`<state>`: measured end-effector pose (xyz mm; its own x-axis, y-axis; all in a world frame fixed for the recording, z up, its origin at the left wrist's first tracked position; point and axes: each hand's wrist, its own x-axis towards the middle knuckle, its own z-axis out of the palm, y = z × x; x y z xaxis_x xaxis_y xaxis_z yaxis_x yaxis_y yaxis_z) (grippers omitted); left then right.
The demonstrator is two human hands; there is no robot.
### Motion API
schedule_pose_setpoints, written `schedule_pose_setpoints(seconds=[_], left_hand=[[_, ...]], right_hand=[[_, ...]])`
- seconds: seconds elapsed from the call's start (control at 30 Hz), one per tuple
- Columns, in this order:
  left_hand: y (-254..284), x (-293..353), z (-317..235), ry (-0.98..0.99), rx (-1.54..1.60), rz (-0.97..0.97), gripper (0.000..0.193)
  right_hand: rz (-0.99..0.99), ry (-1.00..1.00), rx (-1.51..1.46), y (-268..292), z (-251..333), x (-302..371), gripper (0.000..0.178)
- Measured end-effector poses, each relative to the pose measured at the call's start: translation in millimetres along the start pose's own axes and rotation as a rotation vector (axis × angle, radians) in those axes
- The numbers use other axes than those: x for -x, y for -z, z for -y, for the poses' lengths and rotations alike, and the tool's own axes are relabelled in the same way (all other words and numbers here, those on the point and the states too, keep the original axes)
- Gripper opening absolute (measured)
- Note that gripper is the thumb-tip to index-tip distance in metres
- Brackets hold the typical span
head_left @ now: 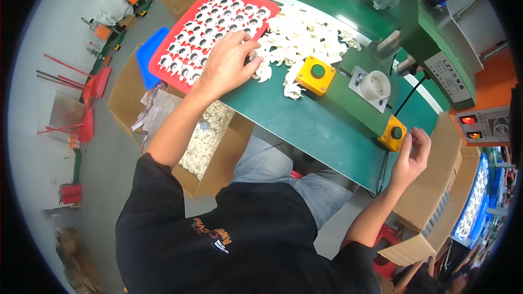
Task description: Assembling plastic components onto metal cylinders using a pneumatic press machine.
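Slanting lengthwise toward upper right, a red tray (169, 77) underlies the left hand (230, 62), grip unclear, the right hand (412, 157) loosely parted.

The tray (154, 68) looks like smooth red plastic with a slight sheen, and the loose white pieces (305, 32) like smooth plastic, as do the yellow button boxes (315, 79). The green counter (289, 122) has a smooth surface with a soft gloss, while the press (433, 43) appears to be painted metal with a shiny bare-metal shaft (388, 44). Matt brown cardboard forms the box (427, 177), and the black shirt (261, 223) is matt cloth above faded denim trousers (264, 155).
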<state>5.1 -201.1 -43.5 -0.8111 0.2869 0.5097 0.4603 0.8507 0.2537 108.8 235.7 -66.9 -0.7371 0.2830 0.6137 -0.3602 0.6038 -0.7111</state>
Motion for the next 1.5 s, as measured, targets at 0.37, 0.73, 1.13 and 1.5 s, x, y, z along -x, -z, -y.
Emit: schedule_pose_setpoints(seconds=[0.37,0.73,1.13,1.5], left_hand=[[-34,-27,-64,-0.049,0.162,0.119,0.026],[-50,-75,-58,-0.154,0.021,0.034,0.024],[-55,-71,-47,-0.095,0.081,0.074,0.024],[-46,-91,-134,-0.159,0.529,0.154,0.032]], right_hand=[[0.221,0.069,0.474,6,6,28,0.053],[0.169,0.008,0.453,7,10,24,0.052],[0.198,-0.003,0.425,8,15,30,0.066],[0.178,-0.024,0.435,4,15,33,0.070]])
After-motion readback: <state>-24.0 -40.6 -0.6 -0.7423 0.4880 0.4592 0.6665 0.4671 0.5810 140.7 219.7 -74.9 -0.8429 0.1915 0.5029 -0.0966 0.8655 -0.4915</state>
